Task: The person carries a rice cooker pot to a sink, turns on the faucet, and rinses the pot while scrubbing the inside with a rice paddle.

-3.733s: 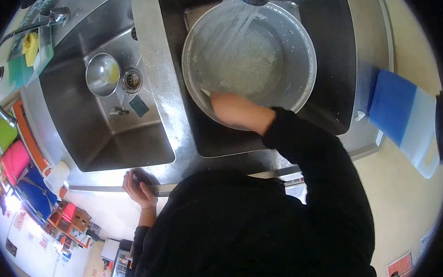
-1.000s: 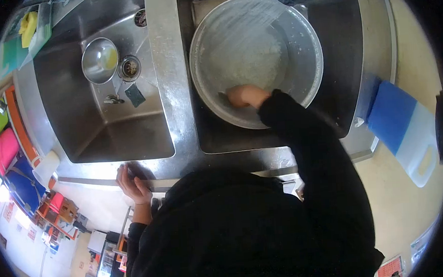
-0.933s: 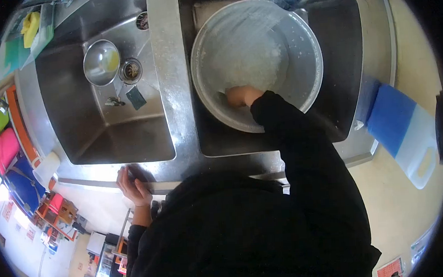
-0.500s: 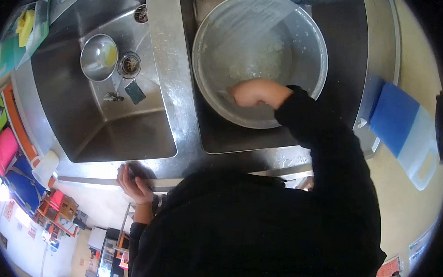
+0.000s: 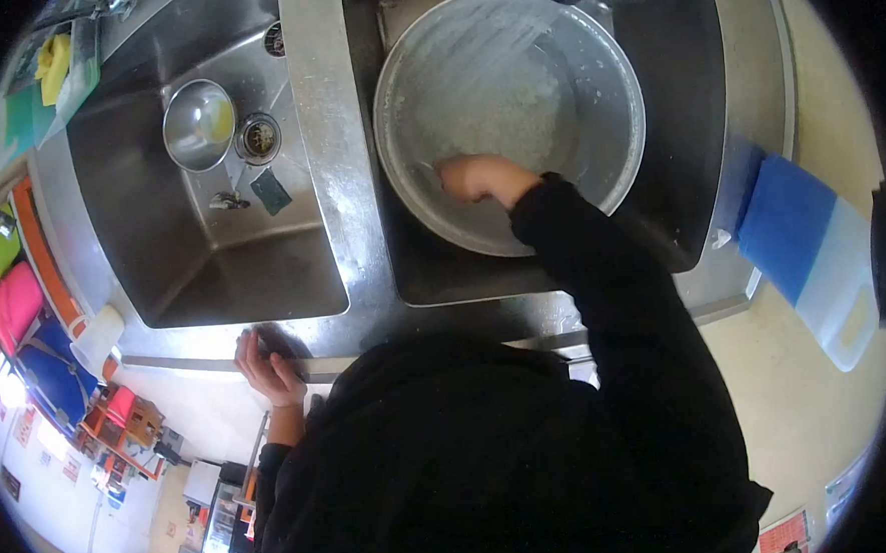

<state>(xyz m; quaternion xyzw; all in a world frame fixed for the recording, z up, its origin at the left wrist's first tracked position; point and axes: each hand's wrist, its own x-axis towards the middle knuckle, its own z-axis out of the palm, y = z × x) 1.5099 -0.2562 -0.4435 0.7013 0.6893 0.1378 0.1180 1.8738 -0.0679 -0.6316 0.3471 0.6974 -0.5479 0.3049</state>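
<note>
A large round metal pot (image 5: 612,157) stands in the right sink basin, with water spraying into it from the top and cloudy water or residue on its bottom. Inside it, near the left lower wall, my right hand (image 5: 473,178) is closed with the fingers curled down; what they hold, if anything, is hidden. My left hand (image 5: 271,371) rests on the front edge of the metal sink counter (image 5: 343,182), fingers extended and thumb apart, holding nothing.
In the left basin lie a small steel bowl (image 5: 198,126), a drain strainer (image 5: 258,138), a dark green scouring pad (image 5: 270,190) and a small metal piece (image 5: 227,201). A blue and white cutting board (image 5: 808,257) sits at right. A yellow cloth (image 5: 52,69) lies upper left.
My right hand has moved left along the inside of the pot, toward its left wall. My left hand stays on the counter edge. The view has shifted slightly.
</note>
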